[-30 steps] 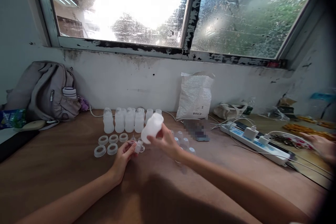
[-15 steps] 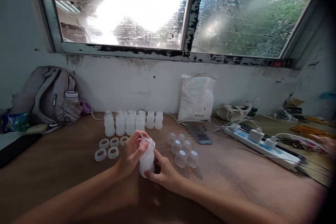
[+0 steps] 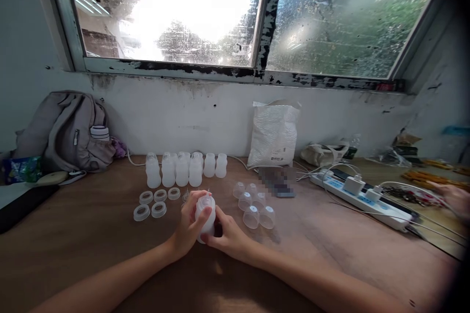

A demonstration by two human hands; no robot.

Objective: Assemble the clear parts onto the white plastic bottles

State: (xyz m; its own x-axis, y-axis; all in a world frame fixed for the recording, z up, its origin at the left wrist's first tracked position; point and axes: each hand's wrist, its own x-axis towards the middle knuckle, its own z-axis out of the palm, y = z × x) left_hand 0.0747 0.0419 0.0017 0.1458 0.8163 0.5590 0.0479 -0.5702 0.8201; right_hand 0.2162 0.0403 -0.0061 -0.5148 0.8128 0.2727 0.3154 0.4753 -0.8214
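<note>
A frosted white baby bottle (image 3: 206,205) with a clear nipple on top stands between my hands, near the middle of the table. My left hand (image 3: 190,220) is closed round its upper part, thumb across the collar. Lower down, my right hand (image 3: 227,232) grips the body from the right side. Left of the hands lie several white collar rings (image 3: 159,210). A clear nipple (image 3: 185,196) shows partly behind my left fingers. To the right, several clear domed caps (image 3: 251,217) rest on the table.
A row of frosted bottles (image 3: 182,170) stands toward the wall, some capped. Behind the caps are a white plastic package (image 3: 274,134) and a phone (image 3: 285,190). A power strip (image 3: 362,200) with cables lies right. Another person's hand (image 3: 450,196) is at far right; a backpack (image 3: 66,132) sits left.
My left hand has moved down from the nipple to wrap the bottle's collar. The bottle leans a little differently, while my right hand keeps its hold.
</note>
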